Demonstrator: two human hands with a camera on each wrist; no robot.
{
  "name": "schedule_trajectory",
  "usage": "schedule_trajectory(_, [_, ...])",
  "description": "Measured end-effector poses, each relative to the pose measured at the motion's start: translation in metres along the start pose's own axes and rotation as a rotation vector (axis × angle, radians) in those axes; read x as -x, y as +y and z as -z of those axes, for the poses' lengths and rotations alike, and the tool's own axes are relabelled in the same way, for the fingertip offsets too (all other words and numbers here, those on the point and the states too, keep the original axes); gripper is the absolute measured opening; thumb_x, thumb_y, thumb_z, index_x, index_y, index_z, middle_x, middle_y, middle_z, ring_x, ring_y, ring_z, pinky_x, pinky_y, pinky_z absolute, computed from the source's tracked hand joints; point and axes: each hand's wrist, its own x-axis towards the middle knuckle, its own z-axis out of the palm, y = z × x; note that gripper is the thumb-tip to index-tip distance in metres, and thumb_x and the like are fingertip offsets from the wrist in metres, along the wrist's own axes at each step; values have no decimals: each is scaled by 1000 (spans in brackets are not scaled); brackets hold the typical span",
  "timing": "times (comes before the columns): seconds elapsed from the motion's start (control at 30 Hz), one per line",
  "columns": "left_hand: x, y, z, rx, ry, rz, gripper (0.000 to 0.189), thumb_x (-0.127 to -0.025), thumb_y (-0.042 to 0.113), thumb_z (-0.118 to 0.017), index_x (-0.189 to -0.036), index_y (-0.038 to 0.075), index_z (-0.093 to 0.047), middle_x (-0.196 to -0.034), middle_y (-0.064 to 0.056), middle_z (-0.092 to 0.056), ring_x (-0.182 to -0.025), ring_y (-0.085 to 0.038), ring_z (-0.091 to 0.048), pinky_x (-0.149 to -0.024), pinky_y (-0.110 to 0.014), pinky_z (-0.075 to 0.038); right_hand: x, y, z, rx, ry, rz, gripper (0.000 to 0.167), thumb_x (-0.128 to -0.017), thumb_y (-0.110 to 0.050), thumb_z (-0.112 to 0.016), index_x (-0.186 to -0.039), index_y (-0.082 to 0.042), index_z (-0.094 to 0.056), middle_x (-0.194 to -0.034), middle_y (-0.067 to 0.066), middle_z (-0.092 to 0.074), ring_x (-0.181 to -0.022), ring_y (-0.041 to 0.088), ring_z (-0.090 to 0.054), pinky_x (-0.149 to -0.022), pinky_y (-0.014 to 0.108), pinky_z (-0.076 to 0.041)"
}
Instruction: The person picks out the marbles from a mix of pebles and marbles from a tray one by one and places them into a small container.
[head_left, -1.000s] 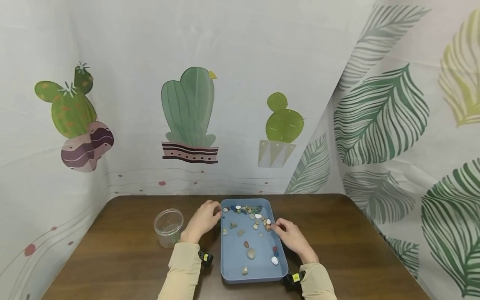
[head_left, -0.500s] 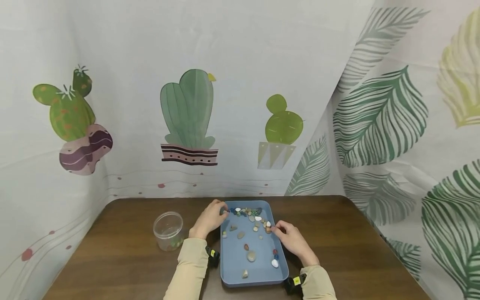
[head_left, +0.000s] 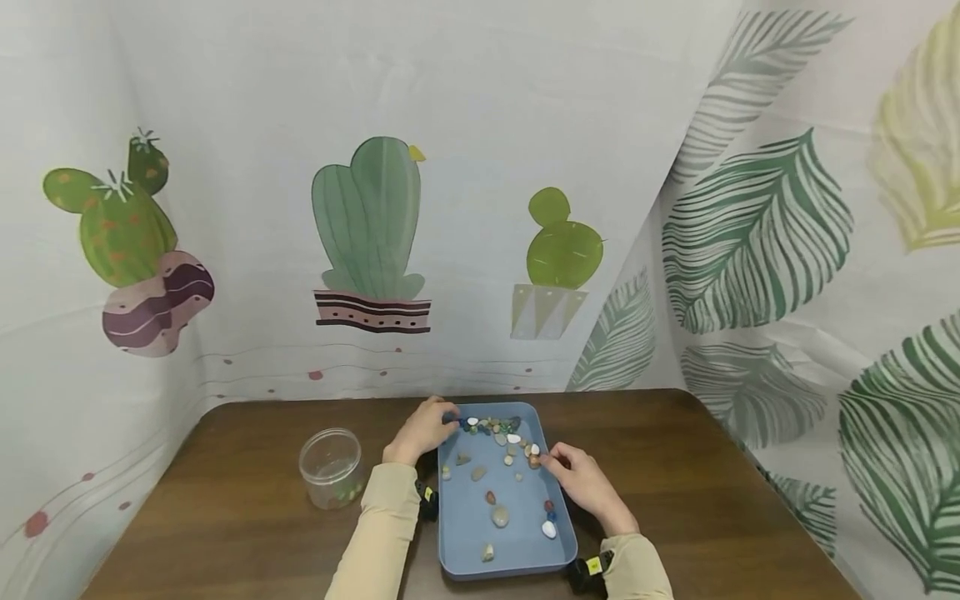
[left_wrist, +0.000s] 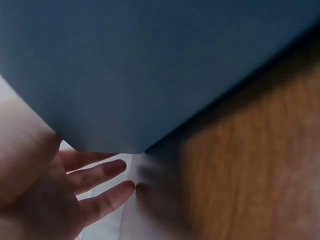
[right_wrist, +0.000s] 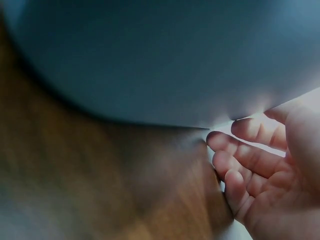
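A blue rectangular tray (head_left: 468, 565) lies on the table, with small pebbles spread inside it. My left hand (head_left: 423, 429) reaches over its far left corner, thumb and index finger close to dark blue pebbles (head_left: 463, 423). In the left wrist view its other fingers (left_wrist: 102, 175) extend loosely below the tray wall. My right hand (head_left: 585, 477) is at the right rim, thumb and index fingertips beside an orange-brown pebble (head_left: 535, 461). The right wrist view shows its other fingers (right_wrist: 250, 155) bent outside the wall. I cannot tell whether either hand pinches a pebble.
Left of the tray stands a clear round jar (head_left: 331, 467) with a few green bits at its bottom. Multicoloured pebbles (head_left: 498, 425) line the tray's far end; larger stones (head_left: 500, 516) lie nearer. A printed curtain (head_left: 480, 250) hangs behind the wooden table (head_left: 690, 500).
My left hand has moved right and forward, from beside the tray to over its far left corner. The right hand stays at the right rim. The head view has shifted slightly.
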Motion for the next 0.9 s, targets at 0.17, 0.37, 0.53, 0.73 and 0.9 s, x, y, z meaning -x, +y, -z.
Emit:
schedule_trajectory(0.17, [-3, 2, -4, -12, -20, -19, 19, -93, 17, -67, -110, 12, -71, -125, -14, -56, -116, -33, -53, -90, -47, -47, 1, 2, 2, 15, 1, -5, 23, -97, -26, -63, -80, -10, -59, -68, -1, -48, -64, 15, -47, -55, 26, -35])
schedule_trajectory(0.37, [-4, 1, -2, -44, -1, -7, 10, -90, 16, -71, -100, 16, -73, -118, -11, -58, -107, -29, -54, -86, -47, -48, -2, 1, 0, 4, -4, -6, 23, -97, -25, -62, -81, -9, -59, -69, -1, -49, -66, 15, -48, -57, 27, -36])
schedule_trajectory(0.53, [-3, 3, -2, -60, 3, 21, 8, -88, 15, -73, -95, 16, -74, -114, -10, -59, -101, -28, -55, -83, -47, -49, -3, 0, -2, 5, -1, -11, 22, -97, -24, -62, -81, -10, -59, -70, -1, -50, -67, 15, -48, -57, 28, -37])
schedule_trajectory(0.73, [-1, 5, -2, -90, 3, 35, 10, -85, 15, -75, -95, 15, -74, -108, -9, -60, -97, -27, -56, -81, -46, -49, -2, -1, -3, 2, -1, 6, 22, -97, -25, -62, -81, -10, -58, -69, -2, -49, -65, 14, -47, -56, 26, -36])
schedule_trajectory(0.9, [-1, 5, -2, -85, 12, 25, 8, -85, 16, -76, -92, 16, -73, -107, -8, -60, -91, -24, -56, -76, -43, -50, 0, -1, -1, 8, 10, 6, 22, -97, -23, -62, -80, -9, -58, -67, -2, -47, -63, 14, -45, -54, 25, -34])
